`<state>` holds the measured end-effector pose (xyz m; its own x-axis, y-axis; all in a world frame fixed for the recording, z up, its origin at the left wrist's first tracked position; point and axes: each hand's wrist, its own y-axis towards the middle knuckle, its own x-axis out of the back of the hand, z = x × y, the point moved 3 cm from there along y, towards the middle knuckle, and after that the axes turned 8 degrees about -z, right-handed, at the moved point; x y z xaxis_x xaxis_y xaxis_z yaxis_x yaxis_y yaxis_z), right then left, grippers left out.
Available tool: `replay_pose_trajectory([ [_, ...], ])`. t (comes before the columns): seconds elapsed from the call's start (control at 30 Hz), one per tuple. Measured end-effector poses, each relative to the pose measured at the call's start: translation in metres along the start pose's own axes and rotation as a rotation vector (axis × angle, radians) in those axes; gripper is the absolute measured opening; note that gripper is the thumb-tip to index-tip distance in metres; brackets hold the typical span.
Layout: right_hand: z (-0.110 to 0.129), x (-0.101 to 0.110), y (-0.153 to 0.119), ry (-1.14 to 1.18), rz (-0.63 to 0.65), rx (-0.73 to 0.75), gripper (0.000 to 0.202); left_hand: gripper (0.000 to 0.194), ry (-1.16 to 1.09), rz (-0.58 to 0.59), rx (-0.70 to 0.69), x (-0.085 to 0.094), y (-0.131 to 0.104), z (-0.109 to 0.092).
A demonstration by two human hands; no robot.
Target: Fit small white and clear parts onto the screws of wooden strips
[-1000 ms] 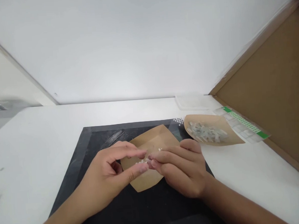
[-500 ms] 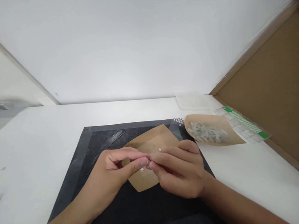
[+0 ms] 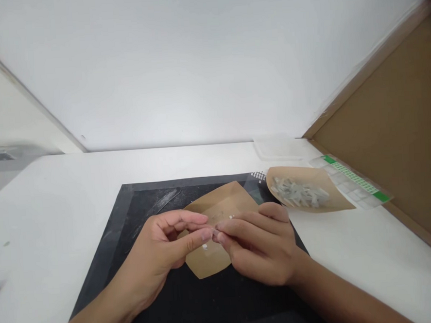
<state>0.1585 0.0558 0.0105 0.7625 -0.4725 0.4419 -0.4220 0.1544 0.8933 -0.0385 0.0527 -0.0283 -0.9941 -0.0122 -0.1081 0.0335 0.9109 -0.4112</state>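
A small, clear-looking piece (image 3: 215,232) is pinched between the thumb and fingertips of my right hand (image 3: 264,244). My left hand (image 3: 169,240) meets it from the other side, its thumb and a finger behind closed on the piece's near end. The left index finger is lifted off above. What the piece is exactly is too small to tell. Beneath both hands lies a brown paper tray (image 3: 210,266), with a few tiny white bits (image 3: 205,246) on it. My fingers hide part of the tray.
The paper tray rests on a black mat (image 3: 210,308) on a white table (image 3: 56,190). At right, another brown paper tray (image 3: 335,203) holds several clear strips (image 3: 299,193). Beside it are a clear compartment case (image 3: 359,179) with a green-edged label and a translucent lid-like sheet (image 3: 278,149).
My left index finger has lifted away from the piece, so more of it shows between the hands. My right hand has hardly moved.
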Motion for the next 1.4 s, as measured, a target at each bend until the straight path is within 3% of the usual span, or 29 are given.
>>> replay_pose_trajectory([
  [0.2,0.003,-0.002,-0.001,0.019,0.004,-0.005,0.034,0.027,0.003,0.050,-0.071,0.001,-0.002,-0.001],
  [0.4,0.006,0.000,-0.003,0.035,-0.028,-0.031,0.033,0.024,-0.117,0.121,0.024,0.000,-0.003,0.000],
  [0.7,0.012,-0.002,-0.006,0.038,-0.045,-0.109,0.034,0.022,-0.182,0.227,0.052,-0.004,-0.003,-0.002],
  [0.8,0.009,-0.002,-0.004,0.034,-0.027,-0.034,0.031,0.021,-0.119,0.130,-0.062,-0.003,-0.002,-0.001],
  [0.97,0.002,-0.001,-0.004,0.022,-0.006,0.029,0.026,0.014,0.203,0.007,-0.460,-0.001,-0.008,-0.012],
  [1.1,0.003,-0.003,-0.008,0.012,0.012,0.031,0.027,0.013,0.405,-0.048,-0.671,0.000,-0.014,-0.022],
  [1.4,0.002,-0.004,-0.007,0.018,0.036,0.014,0.030,0.017,0.617,-0.042,-0.803,-0.001,-0.018,-0.029],
])
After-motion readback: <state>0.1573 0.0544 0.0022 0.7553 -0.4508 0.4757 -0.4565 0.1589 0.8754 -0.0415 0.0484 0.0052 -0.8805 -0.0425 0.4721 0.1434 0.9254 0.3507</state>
